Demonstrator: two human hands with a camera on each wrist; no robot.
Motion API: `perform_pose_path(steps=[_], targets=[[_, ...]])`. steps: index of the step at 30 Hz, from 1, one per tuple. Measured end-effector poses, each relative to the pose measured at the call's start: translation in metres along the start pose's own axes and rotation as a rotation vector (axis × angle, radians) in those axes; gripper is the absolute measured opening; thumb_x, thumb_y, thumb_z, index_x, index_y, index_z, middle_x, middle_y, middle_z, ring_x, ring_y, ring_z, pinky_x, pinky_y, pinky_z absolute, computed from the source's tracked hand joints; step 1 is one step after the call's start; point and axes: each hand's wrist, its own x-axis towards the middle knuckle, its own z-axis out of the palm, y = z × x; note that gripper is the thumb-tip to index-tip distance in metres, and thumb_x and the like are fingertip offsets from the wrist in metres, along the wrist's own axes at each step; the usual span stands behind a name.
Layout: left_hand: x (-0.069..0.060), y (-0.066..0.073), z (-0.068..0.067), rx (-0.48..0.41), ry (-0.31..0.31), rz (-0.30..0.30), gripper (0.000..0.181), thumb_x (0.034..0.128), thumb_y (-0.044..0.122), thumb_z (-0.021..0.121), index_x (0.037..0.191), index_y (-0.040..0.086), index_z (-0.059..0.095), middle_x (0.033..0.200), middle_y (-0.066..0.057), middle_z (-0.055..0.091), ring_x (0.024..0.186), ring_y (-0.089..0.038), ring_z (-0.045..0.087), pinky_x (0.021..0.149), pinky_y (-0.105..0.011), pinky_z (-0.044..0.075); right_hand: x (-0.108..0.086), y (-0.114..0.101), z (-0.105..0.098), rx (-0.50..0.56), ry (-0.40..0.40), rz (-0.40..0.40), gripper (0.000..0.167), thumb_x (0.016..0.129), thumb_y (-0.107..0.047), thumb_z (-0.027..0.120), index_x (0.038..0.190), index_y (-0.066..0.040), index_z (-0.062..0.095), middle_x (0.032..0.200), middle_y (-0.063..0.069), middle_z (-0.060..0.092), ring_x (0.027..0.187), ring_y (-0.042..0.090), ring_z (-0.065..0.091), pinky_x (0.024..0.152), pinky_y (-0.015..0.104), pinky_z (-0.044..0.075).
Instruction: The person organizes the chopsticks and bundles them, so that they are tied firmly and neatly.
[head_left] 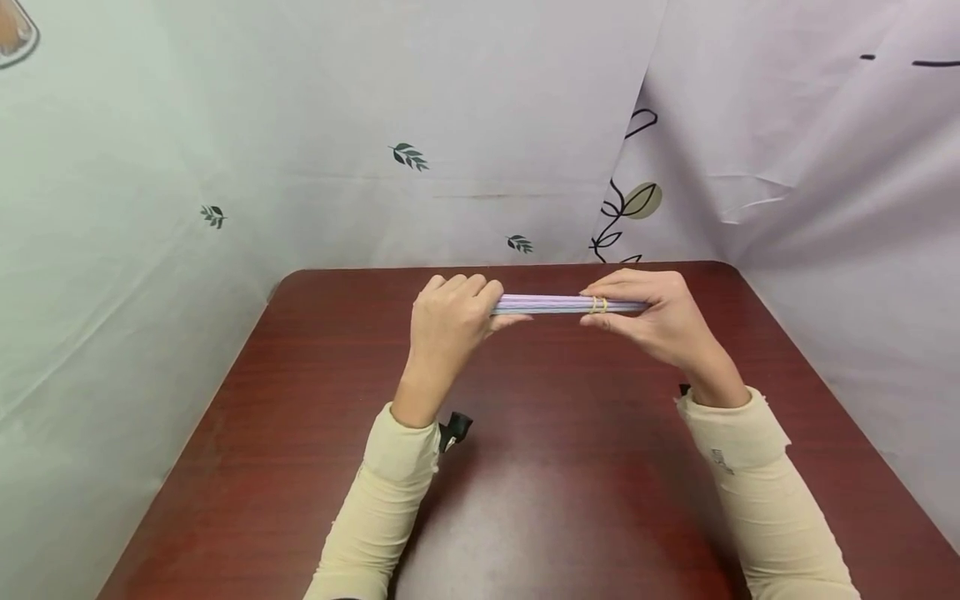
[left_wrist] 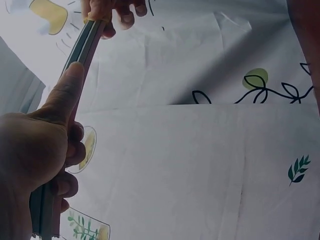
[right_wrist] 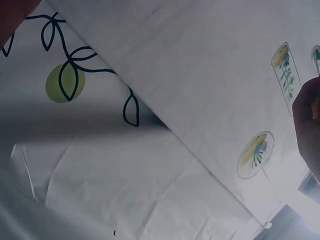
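A slim bundle of thin pastel strips [head_left: 543,304], lilac, pink and pale blue, is held level above the table between both hands. My left hand [head_left: 453,312] grips its left part, fingers curled round it; in the left wrist view my left hand [left_wrist: 37,150] has its thumb lying along the bundle [left_wrist: 85,50]. Near the right end, my right hand [head_left: 645,308] pinches the bundle with fingers above and thumb below, by a yellow rubber band [head_left: 598,305] wound round it. The right wrist view shows only part of a hand [right_wrist: 307,130] at its right edge.
The dark red-brown wooden table [head_left: 525,467] lies beneath the hands. White cloth sheets [head_left: 480,100] printed with leaves hang behind it and at both sides. A black wrist-camera mount [head_left: 456,429] sticks out by the left cuff.
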Motion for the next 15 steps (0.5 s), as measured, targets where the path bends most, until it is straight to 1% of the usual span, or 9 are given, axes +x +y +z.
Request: perform_pose_path(steps=[2, 5, 8, 10, 13, 15], targets=[[0.000, -0.001, -0.001, -0.002, 0.000, -0.006, 0.058, 0.0782, 0.063, 0.068, 0.067, 0.012, 0.044, 0.056, 0.000, 0.041, 0.047, -0.019, 0.040, 0.050, -0.032, 0.033, 0.000, -0.001, -0.001, -0.016, 0.004, 0.008, 0.036, 0.064, 0.011, 0.087, 0.096, -0.002, 0.078, 0.092, 0.006, 0.073, 0.076, 0.009, 0.063, 0.063, 0.019, 0.046], [0.000, -0.001, -0.001, 0.000, 0.008, -0.004, 0.058, 0.0784, 0.064, 0.067, 0.067, 0.012, 0.044, 0.056, 0.000, 0.041, 0.047, -0.018, 0.040, 0.051, -0.032, 0.033, -0.001, -0.002, -0.006, -0.010, 0.017, 0.010, 0.044, 0.060, 0.014, 0.087, 0.100, -0.001, 0.077, 0.094, 0.008, 0.073, 0.080, 0.010, 0.064, 0.068, 0.020, 0.047], [0.000, -0.003, -0.001, -0.002, 0.018, -0.007, 0.059, 0.0780, 0.065, 0.066, 0.066, 0.012, 0.043, 0.055, 0.000, 0.039, 0.046, -0.018, 0.038, 0.051, -0.031, 0.033, -0.002, -0.006, -0.012, 0.011, 0.033, -0.011, 0.044, 0.057, 0.021, 0.085, 0.097, 0.004, 0.076, 0.091, 0.013, 0.073, 0.082, 0.013, 0.065, 0.071, 0.021, 0.048], [0.000, -0.004, -0.001, -0.003, 0.022, -0.012, 0.059, 0.0778, 0.064, 0.067, 0.065, 0.012, 0.043, 0.055, 0.001, 0.039, 0.047, -0.017, 0.038, 0.051, -0.032, 0.034, 0.000, -0.011, -0.016, 0.029, 0.039, -0.032, 0.039, 0.058, 0.025, 0.081, 0.092, 0.008, 0.075, 0.087, 0.017, 0.072, 0.080, 0.016, 0.064, 0.069, 0.022, 0.047], [0.000, -0.005, -0.002, -0.006, 0.020, -0.017, 0.058, 0.0781, 0.064, 0.067, 0.065, 0.012, 0.044, 0.056, 0.000, 0.040, 0.048, -0.018, 0.041, 0.052, -0.032, 0.035, 0.002, -0.022, -0.017, 0.035, 0.042, -0.056, 0.034, 0.059, 0.027, 0.077, 0.088, 0.009, 0.074, 0.084, 0.018, 0.071, 0.075, 0.017, 0.061, 0.063, 0.022, 0.043], [0.000, -0.005, -0.003, -0.004, 0.018, -0.017, 0.058, 0.0781, 0.064, 0.066, 0.066, 0.012, 0.044, 0.056, 0.000, 0.040, 0.048, -0.018, 0.042, 0.052, -0.032, 0.035, 0.004, -0.027, -0.017, 0.044, 0.038, -0.065, 0.033, 0.060, 0.028, 0.076, 0.088, 0.009, 0.074, 0.083, 0.018, 0.071, 0.073, 0.016, 0.060, 0.060, 0.022, 0.041]])
